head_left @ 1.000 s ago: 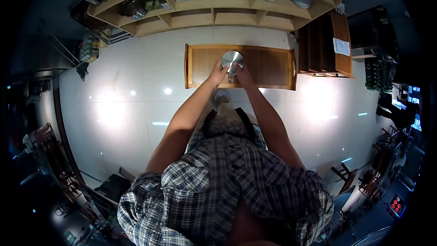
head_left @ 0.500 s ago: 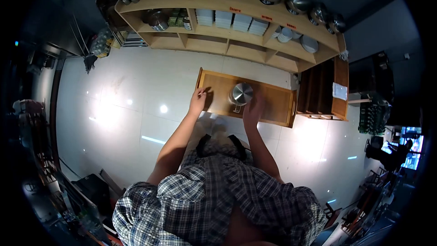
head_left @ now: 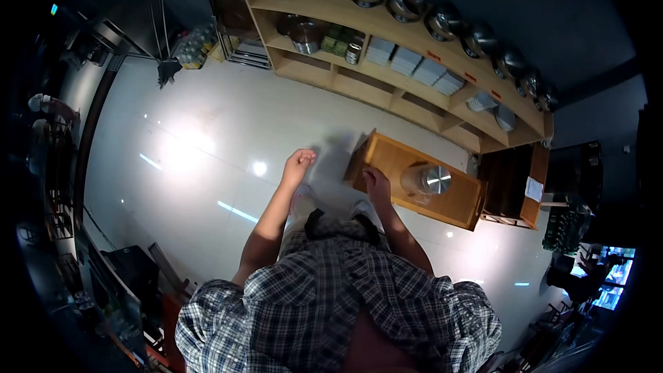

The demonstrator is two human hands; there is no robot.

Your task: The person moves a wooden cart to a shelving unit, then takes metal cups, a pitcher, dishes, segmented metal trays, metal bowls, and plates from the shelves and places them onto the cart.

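A clear container with a round metal lid (head_left: 438, 179) stands on the wooden table (head_left: 394, 154), toward its right half. My right hand (head_left: 376, 185) hangs near the table's left end, fingers curled, apart from the container; whether its fingers hold anything is too small to tell. Over the pale floor, left of the table, my left hand (head_left: 300, 163) is raised with its fingers loosely bent and nothing visible in them.
Behind the table runs a long wooden shelf (head_left: 414, 33) with white dishes, pots and metal bowls. A dark wooden cabinet (head_left: 512, 183) adjoins the table's right side. Bottles (head_left: 196, 45) stand on the floor at the back left. A person (head_left: 583, 273) is far right.
Both hands have let go of the lidded container, which stays on the table. The view has turned and shifted left, so table and shelf appear farther right and tilted.
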